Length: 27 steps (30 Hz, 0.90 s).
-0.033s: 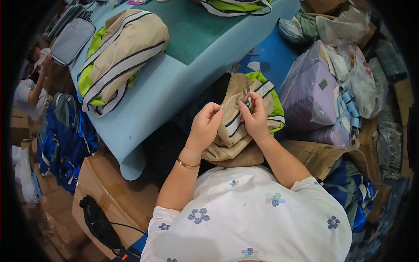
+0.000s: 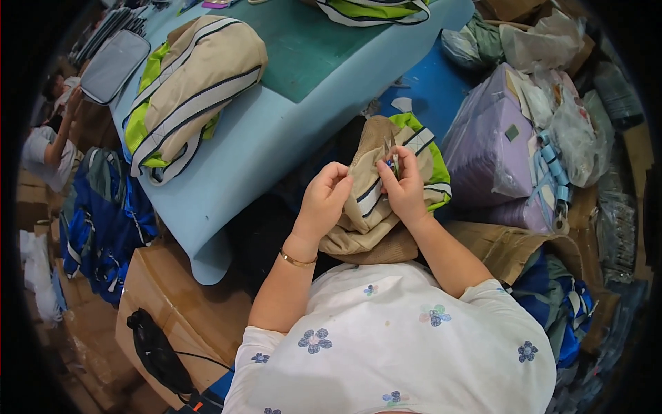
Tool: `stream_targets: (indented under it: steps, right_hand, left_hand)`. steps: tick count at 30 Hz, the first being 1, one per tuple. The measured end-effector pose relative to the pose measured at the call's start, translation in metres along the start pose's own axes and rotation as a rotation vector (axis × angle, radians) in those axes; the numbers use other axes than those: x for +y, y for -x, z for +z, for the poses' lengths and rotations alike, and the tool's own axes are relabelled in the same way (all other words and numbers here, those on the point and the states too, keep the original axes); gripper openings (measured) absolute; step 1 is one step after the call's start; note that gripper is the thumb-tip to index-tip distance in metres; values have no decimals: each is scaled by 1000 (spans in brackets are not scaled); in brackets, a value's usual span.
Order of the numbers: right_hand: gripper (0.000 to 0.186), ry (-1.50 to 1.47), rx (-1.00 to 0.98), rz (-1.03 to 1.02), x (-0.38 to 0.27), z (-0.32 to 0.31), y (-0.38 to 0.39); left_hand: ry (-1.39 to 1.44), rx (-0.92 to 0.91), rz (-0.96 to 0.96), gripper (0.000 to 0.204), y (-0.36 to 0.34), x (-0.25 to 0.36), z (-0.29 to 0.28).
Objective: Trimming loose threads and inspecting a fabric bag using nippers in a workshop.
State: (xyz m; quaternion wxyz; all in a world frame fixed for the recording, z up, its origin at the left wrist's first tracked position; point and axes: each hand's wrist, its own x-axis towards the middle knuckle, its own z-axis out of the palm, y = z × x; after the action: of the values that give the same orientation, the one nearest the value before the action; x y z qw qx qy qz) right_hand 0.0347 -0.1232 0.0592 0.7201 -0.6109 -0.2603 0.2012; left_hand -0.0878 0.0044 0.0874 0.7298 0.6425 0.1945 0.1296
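Observation:
A beige bag [image 2: 376, 241] with lime green panels and dark-edged white webbing rests in my lap, its fabric bunched up. My left hand [image 2: 326, 200] is closed at the bag's left side, thumb and fingertips pinched together at a beige edge. Any thread between those fingertips is too fine to make out. In my right hand [image 2: 405, 192] sits a small pair of thread snips [image 2: 389, 152], blades pointing up and away from me over the bag. The right fingers wrap round the snips and hide most of their handle.
Another beige and green bag [image 2: 207, 83] lies on the light blue covered table [image 2: 186, 200]. A cardboard box [image 2: 172, 297] with a black pouch [image 2: 158, 352] stands at left, near blue backpacks [image 2: 103, 221]. Wrapped purple material [image 2: 486, 138] is piled at right. Another person [image 2: 52, 148] sits far left.

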Motion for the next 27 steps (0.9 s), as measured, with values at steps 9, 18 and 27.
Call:
stream_targets:
  steps: [9, 18, 27]
  right_hand:
    - [39, 713, -121, -252, -69, -4, 15]
    - [37, 1082, -130, -433, -84, 1, 19]
    - [32, 1132, -205, -546, -89, -3, 23]
  left_hand:
    - [290, -13, -61, 14, 8, 8, 1]
    - [340, 17, -23, 14, 6, -2, 4]
    - [317, 77, 25, 14, 8, -7, 5]
